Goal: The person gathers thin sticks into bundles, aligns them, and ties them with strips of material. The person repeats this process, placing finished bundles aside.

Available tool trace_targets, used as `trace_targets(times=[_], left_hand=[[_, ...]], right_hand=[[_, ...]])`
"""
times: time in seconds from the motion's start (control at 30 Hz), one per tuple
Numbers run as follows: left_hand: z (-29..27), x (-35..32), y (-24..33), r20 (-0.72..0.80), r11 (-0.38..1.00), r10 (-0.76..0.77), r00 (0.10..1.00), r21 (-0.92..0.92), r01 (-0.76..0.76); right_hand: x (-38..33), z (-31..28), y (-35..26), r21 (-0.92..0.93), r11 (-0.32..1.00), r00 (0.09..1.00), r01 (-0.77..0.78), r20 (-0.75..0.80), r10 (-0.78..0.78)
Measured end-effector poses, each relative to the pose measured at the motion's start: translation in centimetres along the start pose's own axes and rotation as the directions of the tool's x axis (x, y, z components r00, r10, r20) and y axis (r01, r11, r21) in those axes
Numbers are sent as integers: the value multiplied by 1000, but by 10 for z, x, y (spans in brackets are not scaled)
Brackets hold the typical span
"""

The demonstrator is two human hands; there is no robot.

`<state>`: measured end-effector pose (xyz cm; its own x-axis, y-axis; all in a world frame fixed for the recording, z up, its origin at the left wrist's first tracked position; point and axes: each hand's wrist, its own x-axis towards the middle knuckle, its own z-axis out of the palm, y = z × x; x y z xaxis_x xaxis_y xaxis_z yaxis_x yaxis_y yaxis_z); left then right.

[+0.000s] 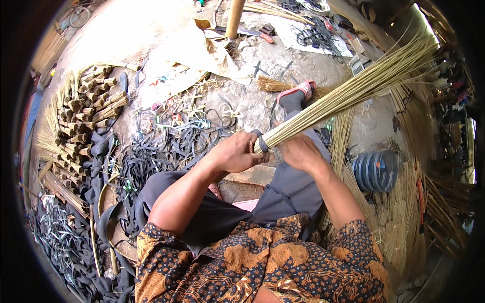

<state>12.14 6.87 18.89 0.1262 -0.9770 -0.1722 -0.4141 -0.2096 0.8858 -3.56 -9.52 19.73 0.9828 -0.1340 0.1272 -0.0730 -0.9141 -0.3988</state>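
Note:
A long bundle of thin palm-rib sticks slants from between my hands up to the far right, its tips fanned out. Around its near end runs a black rubber strip. My left hand is closed on this bound end, thumb and fingers wrapped about it. Against the right side of the bundle, just past the binding, lies my right hand. Its fingers pass behind the sticks, and their grip is hidden. A dark strip lies across my trouser leg below.
Tangled black rubber strips cover the floor at left. Beyond them, bound stick bundles are stacked. At right stand a blue ribbed container and loose sticks. A knife lies beside a wooden post at the far side.

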Motion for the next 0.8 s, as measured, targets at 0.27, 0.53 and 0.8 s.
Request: trace_targets(times=[0.27,0.53,0.8], left_hand=[[18,15,-22,-270,887,-95,958,413,204],[19,17,-40,-377,862,-94,921,432,265],[5,35,-56,-3,970,-241,970,-14,241]], right_hand=[[42,-10,-36,567,602,826,-562,355,438],[11,27,-45,886,316,891,-338,193,412],[-37,9,-43,806,426,888,-410,247,388]])
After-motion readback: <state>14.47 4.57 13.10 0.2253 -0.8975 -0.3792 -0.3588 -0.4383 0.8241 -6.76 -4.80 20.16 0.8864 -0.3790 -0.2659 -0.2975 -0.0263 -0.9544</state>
